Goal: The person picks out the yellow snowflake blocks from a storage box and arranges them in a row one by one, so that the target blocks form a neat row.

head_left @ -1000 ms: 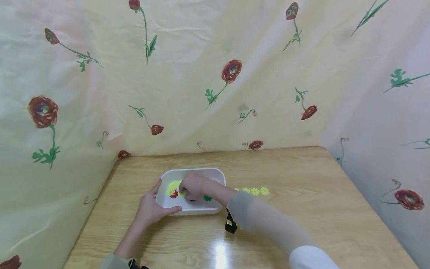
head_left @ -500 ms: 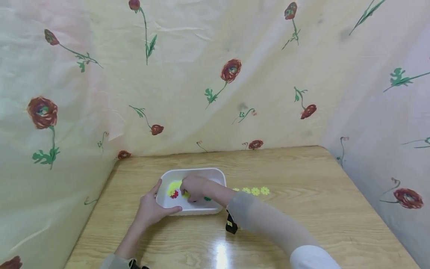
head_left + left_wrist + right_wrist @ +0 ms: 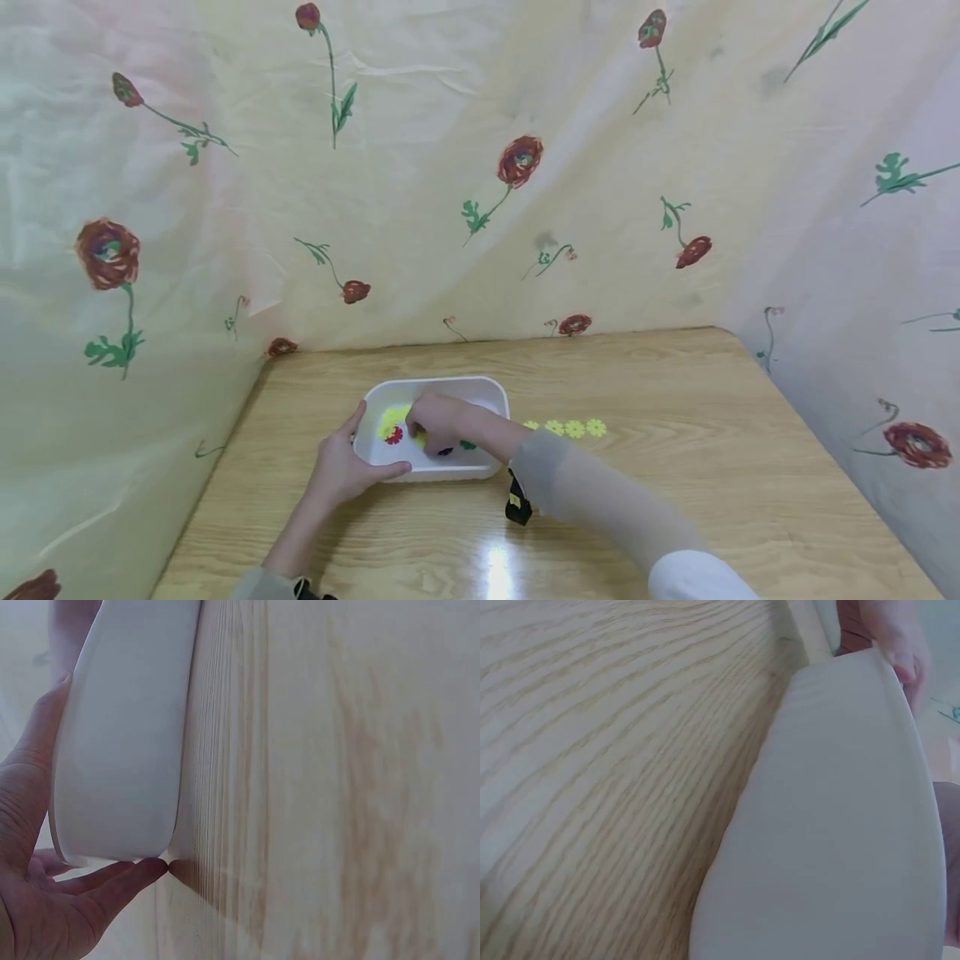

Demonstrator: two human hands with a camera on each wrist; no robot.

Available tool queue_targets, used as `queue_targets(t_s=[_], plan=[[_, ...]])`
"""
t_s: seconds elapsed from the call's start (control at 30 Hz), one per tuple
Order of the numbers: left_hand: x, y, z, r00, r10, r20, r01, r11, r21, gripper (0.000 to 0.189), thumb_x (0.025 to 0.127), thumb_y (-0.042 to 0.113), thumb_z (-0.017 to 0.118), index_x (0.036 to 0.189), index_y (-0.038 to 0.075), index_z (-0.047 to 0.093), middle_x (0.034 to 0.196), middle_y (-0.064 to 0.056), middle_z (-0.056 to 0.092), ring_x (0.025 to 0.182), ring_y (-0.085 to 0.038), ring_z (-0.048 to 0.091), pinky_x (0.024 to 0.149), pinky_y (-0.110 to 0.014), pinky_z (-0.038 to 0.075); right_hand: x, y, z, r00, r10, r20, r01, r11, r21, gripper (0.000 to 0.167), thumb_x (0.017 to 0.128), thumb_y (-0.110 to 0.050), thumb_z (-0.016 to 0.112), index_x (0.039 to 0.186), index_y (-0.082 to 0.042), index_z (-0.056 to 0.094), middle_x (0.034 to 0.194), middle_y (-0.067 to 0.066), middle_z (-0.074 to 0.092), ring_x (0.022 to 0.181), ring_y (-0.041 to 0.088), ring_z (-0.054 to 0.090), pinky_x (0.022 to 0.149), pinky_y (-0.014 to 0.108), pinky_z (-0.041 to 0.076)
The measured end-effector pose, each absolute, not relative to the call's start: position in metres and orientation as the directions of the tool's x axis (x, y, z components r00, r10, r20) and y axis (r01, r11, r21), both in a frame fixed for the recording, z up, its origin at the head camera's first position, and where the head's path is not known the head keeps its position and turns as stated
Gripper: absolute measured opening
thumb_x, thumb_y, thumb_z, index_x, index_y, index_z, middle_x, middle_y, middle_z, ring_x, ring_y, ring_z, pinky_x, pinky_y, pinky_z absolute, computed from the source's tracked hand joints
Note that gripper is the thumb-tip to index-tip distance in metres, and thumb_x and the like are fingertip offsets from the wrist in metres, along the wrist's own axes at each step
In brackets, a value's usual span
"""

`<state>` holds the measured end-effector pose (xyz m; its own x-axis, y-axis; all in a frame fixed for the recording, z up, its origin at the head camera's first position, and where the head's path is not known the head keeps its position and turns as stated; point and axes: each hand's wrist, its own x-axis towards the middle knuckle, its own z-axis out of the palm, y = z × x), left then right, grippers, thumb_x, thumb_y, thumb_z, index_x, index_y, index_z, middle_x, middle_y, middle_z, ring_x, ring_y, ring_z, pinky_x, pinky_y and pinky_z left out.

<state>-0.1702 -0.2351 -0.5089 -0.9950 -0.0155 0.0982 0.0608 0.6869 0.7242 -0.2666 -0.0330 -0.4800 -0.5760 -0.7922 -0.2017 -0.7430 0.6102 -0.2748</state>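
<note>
A white plastic tray (image 3: 459, 475) stands on the table, and my left hand (image 3: 343, 468) grips its left end. In the left wrist view the thumb lies along the rim of the tray (image 3: 124, 742), while the fingers press the end wall. My right hand (image 3: 438, 419) reaches down inside, fingers bent among small flower-shaped pieces; its fingertips are hidden, so I cannot tell whether it pinches one. Around it lie yellow flower pieces (image 3: 393, 417), a red one (image 3: 394, 435), a dark one (image 3: 446, 452) and a green one (image 3: 468, 445). The tray wall (image 3: 832, 825) fills much of the right wrist view.
Right of the tray, several yellow flower pieces (image 3: 574, 429) form a row on the wooden table (image 3: 675, 467), partly behind the right forearm. A flower-printed cloth (image 3: 420, 183) encloses the back and sides of the table.
My right hand's fingers shift slightly among the pieces in the tray, and more of the dark piece shows. The left hand keeps its hold. The whole head view shifts a little.
</note>
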Motion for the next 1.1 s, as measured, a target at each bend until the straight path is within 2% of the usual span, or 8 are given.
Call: queue_targets(t_s=[0.17,0.37,0.6,0.8,1.03,1.1], plan=[[-0.173,-0.233,-0.505,-0.997,-0.017,0.077,0.044,0.685,0.727,0.131,0.065,0.051,0.101,0.163,-0.004,0.034,0.161,-0.032,0.046,0.144,-0.044,0.055,0.114,-0.056,0.051,-0.273,-0.027,-0.472,-0.579,-0.789,-0.205,-0.735,0.614,-0.288,0.027,0.083,-0.012,0.089,0.108,-0.017,0.080,0.099,-0.008,0.074,0.087,0.004,0.062,0.087,0.019,0.055],[-0.177,-0.231,-0.501,-0.998,-0.022,0.067,0.034,0.682,0.731,0.131,0.067,0.050,0.101,0.164,-0.003,0.032,0.163,-0.032,0.043,0.148,-0.045,0.051,0.118,-0.055,0.047,-0.276,-0.009,-0.444,-0.568,-0.804,-0.176,-0.748,0.594,-0.296,0.025,0.088,-0.016,0.087,0.111,-0.016,0.079,0.100,-0.008,0.070,0.089,0.005,0.061,0.084,0.020,0.055],[-0.170,-0.232,-0.506,-0.999,-0.050,0.014,-0.025,0.699,0.715,0.137,0.064,0.055,0.101,0.166,-0.001,0.030,0.163,-0.032,0.041,0.149,-0.047,0.048,0.119,-0.055,0.045,-0.259,0.041,-0.419,-0.522,-0.853,-0.034,-0.771,0.488,-0.410,0.026,0.088,-0.014,0.086,0.112,-0.009,0.077,0.105,-0.002,0.071,0.095,0.008,0.066,0.085,0.017,0.058],[-0.169,-0.230,-0.504,-0.998,-0.061,0.002,-0.040,0.679,0.733,0.138,0.064,0.057,0.100,0.167,0.002,0.028,0.166,-0.030,0.040,0.147,-0.045,0.052,0.115,-0.052,0.049,-0.253,0.094,-0.406,-0.577,-0.815,0.047,-0.744,0.502,-0.441,0.026,0.087,-0.012,0.084,0.113,-0.011,0.077,0.110,0.000,0.071,0.098,0.010,0.070,0.087,0.019,0.059],[-0.168,-0.230,-0.503,-0.998,-0.061,-0.014,-0.053,0.697,0.715,0.138,0.064,0.059,0.099,0.167,0.001,0.027,0.165,-0.030,0.043,0.141,-0.042,0.058,0.113,-0.052,0.052,-0.251,0.132,-0.402,-0.593,-0.797,0.114,-0.753,0.499,-0.430,0.023,0.086,-0.009,0.084,0.109,-0.009,0.078,0.107,0.001,0.071,0.095,0.013,0.071,0.085,0.032,0.065],[-0.168,-0.229,-0.504,-0.998,-0.059,-0.022,-0.057,0.696,0.716,0.138,0.064,0.058,0.099,0.167,0.001,0.027,0.165,-0.030,0.042,0.142,-0.042,0.057,0.114,-0.052,0.051,-0.251,0.139,-0.402,-0.601,-0.790,0.119,-0.749,0.506,-0.428,0.022,0.087,-0.010,0.083,0.108,-0.010,0.077,0.107,0.000,0.070,0.096,0.013,0.071,0.085,0.031,0.064]])
